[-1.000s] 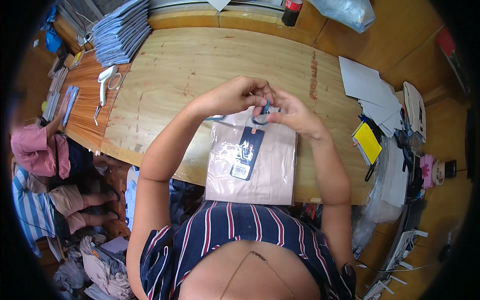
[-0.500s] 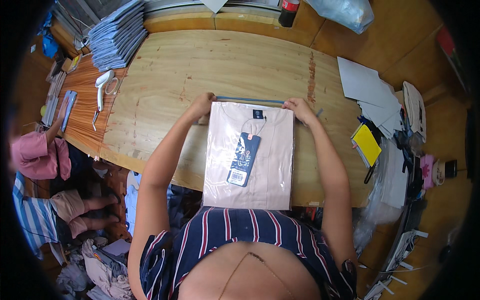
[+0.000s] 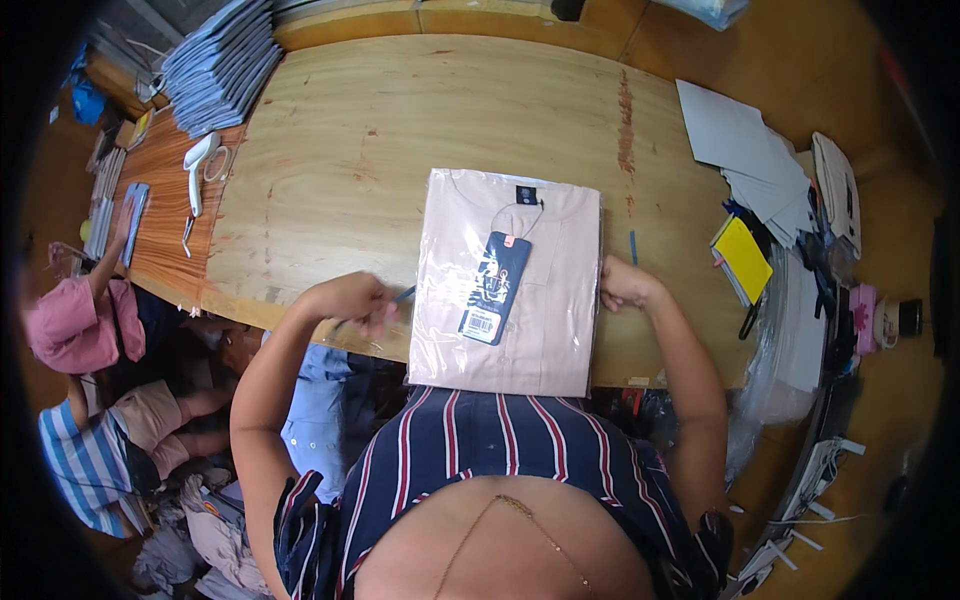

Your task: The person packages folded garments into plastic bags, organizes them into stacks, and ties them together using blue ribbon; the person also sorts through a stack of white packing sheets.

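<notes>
I see bright, even, warm light with only soft shadows. Glare streaks the clear bag [image 3: 510, 290] around the folded shirt. My left hand [image 3: 350, 300] shows motion blur. Fisheye bending and black vignette increase toward 3 and 9 o'clock.

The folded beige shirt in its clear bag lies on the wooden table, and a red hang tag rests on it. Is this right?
Not quite. In the head view the hang tag is dark blue, not red. The folded beige shirt does lie in its clear bag on the wooden table.
</notes>
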{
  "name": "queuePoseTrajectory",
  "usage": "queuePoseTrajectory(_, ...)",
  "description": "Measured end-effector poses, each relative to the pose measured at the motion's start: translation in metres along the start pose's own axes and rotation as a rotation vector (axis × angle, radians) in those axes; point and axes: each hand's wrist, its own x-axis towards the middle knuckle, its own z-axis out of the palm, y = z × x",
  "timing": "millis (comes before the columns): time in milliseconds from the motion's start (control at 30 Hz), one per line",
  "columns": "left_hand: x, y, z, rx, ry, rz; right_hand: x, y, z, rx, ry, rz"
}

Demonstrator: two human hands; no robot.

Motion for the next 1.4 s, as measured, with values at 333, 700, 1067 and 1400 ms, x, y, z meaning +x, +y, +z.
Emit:
queuePoseTrajectory(333, 0.0, -0.035, 0.009, -0.953, 0.1, 0.699, -0.06, 0.034, -0.018, 0.054, 0.09, -0.062)
queuePoseTrajectory(700, -0.022, -0.048, 0.01, -1.509, 0.677, 1.268, -0.024, 0.044, 0.036, 0.782, 0.381, -0.233)
queuePoseTrajectory(1067, 0.099, 0.196, 0.063, 0.116, 0.311, 0.933, 0.009, 0.019, 0.083, 0.534, 0.587, -0.352)
queuePoseTrajectory(1400, 0.139, 0.16, 0.094, 0.501, 0.384, 1.056, -0.079, -0.013, 0.04, 0.171, 0.538, -0.397)
